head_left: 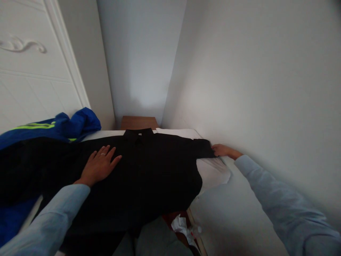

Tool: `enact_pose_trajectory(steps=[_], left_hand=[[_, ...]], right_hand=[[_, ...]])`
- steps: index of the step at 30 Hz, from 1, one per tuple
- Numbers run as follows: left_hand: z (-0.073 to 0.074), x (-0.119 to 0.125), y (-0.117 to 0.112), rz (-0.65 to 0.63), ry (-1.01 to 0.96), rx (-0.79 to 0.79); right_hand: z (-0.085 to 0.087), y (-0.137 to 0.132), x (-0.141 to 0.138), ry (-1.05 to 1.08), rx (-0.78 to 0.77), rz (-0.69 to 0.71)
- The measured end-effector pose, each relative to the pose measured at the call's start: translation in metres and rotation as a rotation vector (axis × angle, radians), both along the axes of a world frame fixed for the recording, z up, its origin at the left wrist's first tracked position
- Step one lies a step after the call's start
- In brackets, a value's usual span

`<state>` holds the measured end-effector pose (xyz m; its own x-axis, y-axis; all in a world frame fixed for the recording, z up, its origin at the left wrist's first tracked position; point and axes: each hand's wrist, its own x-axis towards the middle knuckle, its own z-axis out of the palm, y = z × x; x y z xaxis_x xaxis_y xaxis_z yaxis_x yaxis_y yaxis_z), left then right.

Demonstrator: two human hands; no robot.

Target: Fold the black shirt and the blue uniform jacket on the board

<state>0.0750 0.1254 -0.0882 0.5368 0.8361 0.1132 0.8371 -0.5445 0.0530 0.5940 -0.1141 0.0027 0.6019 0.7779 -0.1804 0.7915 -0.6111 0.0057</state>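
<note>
A black shirt [160, 167] lies spread out, its collar at the far edge and one short sleeve stretched to the right. My left hand [100, 164] rests flat on the shirt left of the collar, fingers spread, a ring on one finger. At the right, my right hand [221, 150] pinches the end of the sleeve close to the wall. Beneath the sleeve, a white cloth [211, 172] sticks out on the right. Dark fabric continues to the left, where I cannot tell if it belongs to the same shirt.
A blue garment with yellow-green stripes [77, 124] lies at the left, beside a white cabinet [39, 60]. Behind the collar stands a brown wooden piece [138, 122]. A pale wall [255, 78] borders the right side. Crumpled white paper [179, 224] lies low down, near my legs.
</note>
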Motion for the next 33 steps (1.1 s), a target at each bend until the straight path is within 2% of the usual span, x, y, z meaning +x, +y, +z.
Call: enact_pose_trajectory(steps=[6,12,16,20,22,27,33], left_hand=[[-0.002,0.000,0.001,-0.009,-0.017,0.026],[-0.002,-0.001,0.001,-0.010,-0.047,0.013],[-0.001,0.000,0.000,0.001,-0.041,0.011],[0.001,0.001,-0.001,0.000,-0.022,0.009],[0.002,0.001,-0.002,0.006,-0.020,0.001],[0.000,0.001,-0.001,0.004,-0.018,0.020],[-0.006,0.000,0.003,-0.004,-0.028,0.049]], right_hand=[[-0.004,-0.018,0.014,0.033,0.057,-0.008],[0.007,-0.024,0.013,-0.254,0.305,-0.020],[0.004,-0.030,-0.004,-0.248,0.195,-0.027],[-0.013,-0.040,-0.026,-0.150,0.127,-0.023],[-0.023,-0.045,-0.036,-0.173,0.120,0.046],[-0.042,-0.048,-0.048,-0.357,0.001,0.349],[-0.047,-0.045,-0.039,-0.436,-0.017,0.398]])
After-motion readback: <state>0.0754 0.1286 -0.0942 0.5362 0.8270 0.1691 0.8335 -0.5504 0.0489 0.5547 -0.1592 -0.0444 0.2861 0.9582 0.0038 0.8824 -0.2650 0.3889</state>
